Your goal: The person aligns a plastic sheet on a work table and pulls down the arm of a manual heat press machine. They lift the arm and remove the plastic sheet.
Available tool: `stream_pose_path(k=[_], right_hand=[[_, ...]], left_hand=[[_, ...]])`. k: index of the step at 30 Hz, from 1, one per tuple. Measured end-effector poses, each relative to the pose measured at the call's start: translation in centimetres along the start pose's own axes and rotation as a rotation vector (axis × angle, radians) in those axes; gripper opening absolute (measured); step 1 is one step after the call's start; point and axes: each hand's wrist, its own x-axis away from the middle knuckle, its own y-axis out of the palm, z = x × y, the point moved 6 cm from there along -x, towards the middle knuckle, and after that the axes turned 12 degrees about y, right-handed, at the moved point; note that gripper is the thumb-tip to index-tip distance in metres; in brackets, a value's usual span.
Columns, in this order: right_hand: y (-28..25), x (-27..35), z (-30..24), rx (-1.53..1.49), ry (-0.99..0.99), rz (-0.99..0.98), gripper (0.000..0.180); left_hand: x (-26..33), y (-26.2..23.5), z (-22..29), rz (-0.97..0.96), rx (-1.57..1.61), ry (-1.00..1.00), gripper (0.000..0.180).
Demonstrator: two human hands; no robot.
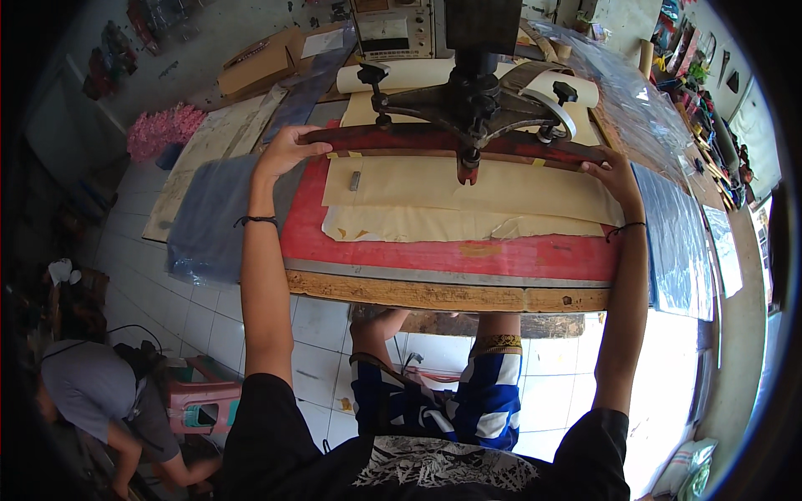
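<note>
— What are your hands doing at the press right now?

— I'm gripping the long red bar (451,144) at both ends. My left hand (288,149) is closing over its left end, fingers curled on top; my right hand (611,171) is clasping the right end, with the thumb side toward me.

— Which step would you say you're in?

— I'm judging that I'm holding the bar over the work, about to press or slide it. The next move is calling for even force from both arms, so the bar is staying level under the black iron arm (468,100) that is clamping it from above, between my hands.

— And what is lying under your hands?

— Starting on my side: a raw wooden edge (443,294) is running across below both wrists, and past it the red bed (451,255) is showing. Cream sheets of paper (468,204) are lying on the bed, just on the near side of the bar, creased, with a torn patch toward my right hand. A small grey piece (355,180) is sitting on the paper near my left hand.

— Beyond the bar?

— Rolled cream paper (401,77) is lying past it, and bluish plastic sheeting (677,242) is stretching outward of my right hand. The bar itself is looking worn, its red paint darkened.
</note>
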Motion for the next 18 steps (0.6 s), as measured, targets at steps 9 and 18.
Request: stream_pose_path(k=[9,18], right_hand=[[0.04,-0.06,0.01,0.032,0.026,-0.012,0.048],[0.19,-0.02,-0.03,0.016,0.042,-0.023,0.048]], left_hand=[[0.11,0.36,0.5,0.016,0.014,0.003,0.039],[0.17,-0.05,-0.2,0.002,-0.008,-0.019,0.041]])
